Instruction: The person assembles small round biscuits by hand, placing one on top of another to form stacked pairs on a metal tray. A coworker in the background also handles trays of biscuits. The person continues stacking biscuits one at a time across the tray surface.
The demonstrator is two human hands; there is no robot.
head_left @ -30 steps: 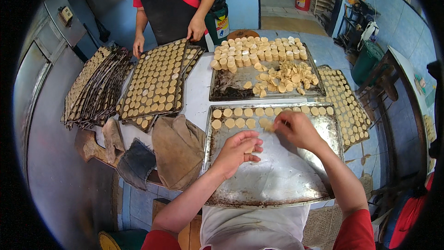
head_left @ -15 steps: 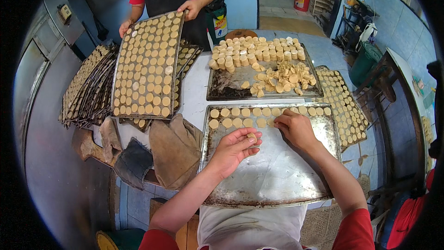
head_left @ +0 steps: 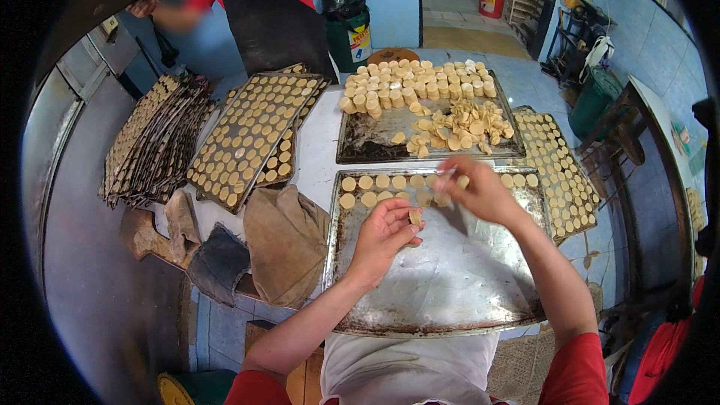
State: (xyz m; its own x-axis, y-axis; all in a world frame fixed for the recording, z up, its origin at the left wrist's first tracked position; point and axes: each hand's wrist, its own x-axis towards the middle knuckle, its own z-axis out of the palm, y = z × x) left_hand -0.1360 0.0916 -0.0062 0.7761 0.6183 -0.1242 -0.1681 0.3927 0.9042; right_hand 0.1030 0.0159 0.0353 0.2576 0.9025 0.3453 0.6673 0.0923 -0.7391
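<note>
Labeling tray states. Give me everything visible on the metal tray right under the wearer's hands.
The metal tray is a rectangular, shallow-rimmed sheet pan, dull silver with dark baked-on stains along its edges. It lies flat on the worktable nearest the person. Pale dough rounds fill only its far edge in about two rows; the rest is bare. The left hand and right hand are over it.

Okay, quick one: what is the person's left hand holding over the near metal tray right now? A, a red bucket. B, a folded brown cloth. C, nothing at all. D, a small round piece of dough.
D: the left hand pinches a small round dough piece between its fingertips, above the bare part of the near tray, just below the rows of rounds already laid there.
</note>
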